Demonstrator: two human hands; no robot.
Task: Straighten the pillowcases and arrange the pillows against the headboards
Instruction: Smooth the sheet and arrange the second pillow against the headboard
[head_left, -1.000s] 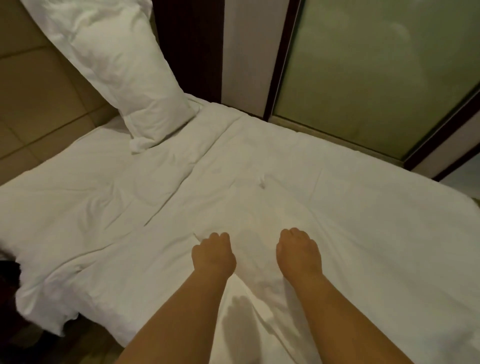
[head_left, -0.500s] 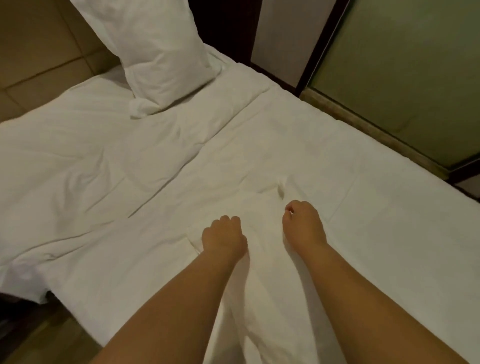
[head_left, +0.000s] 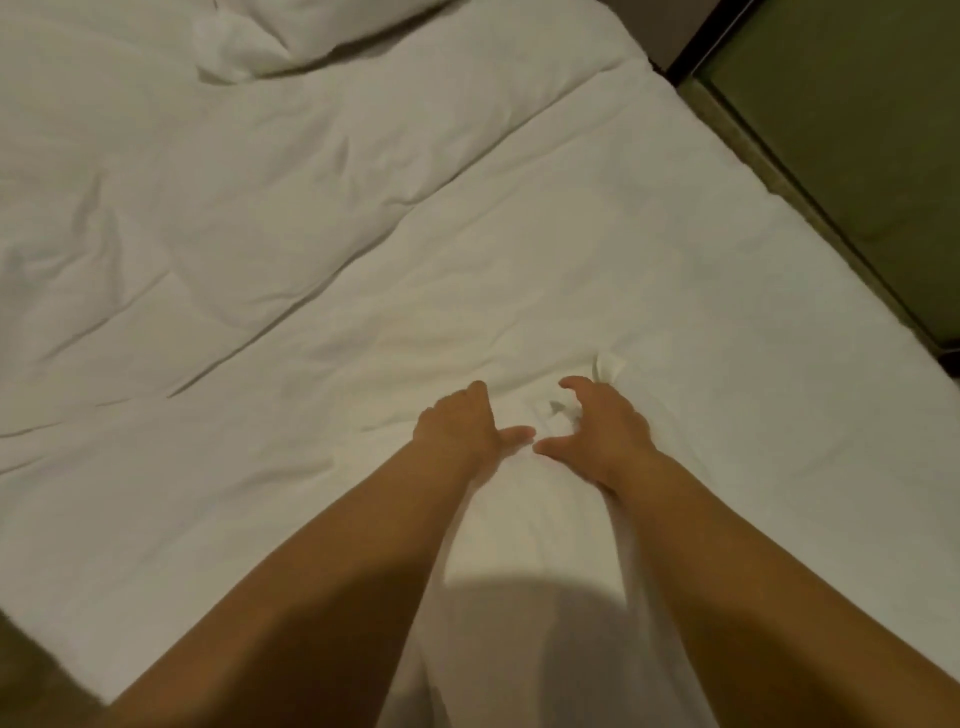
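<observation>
A white pillow in its pillowcase (head_left: 524, 525) lies on the bed between my forearms, its far end bunched into small folds. My left hand (head_left: 465, 426) and my right hand (head_left: 605, 426) rest on that far end side by side. Both thumbs are spread and point toward each other, almost touching, and the fingers curve loosely down onto the cloth. A second white pillow (head_left: 249, 41) shows only its lower corner at the top left edge; the headboard is out of view.
A rumpled white duvet (head_left: 234, 208) covers the left half of the bed, and a smoother white sheet (head_left: 701, 291) lies on the right. A green glass panel (head_left: 857, 130) with a dark frame runs along the bed's right side.
My view has dropped closer to the bed, pushing the far pillow almost out of frame. Both hands moved forward and closer together, and their fists loosened with the thumbs now spread.
</observation>
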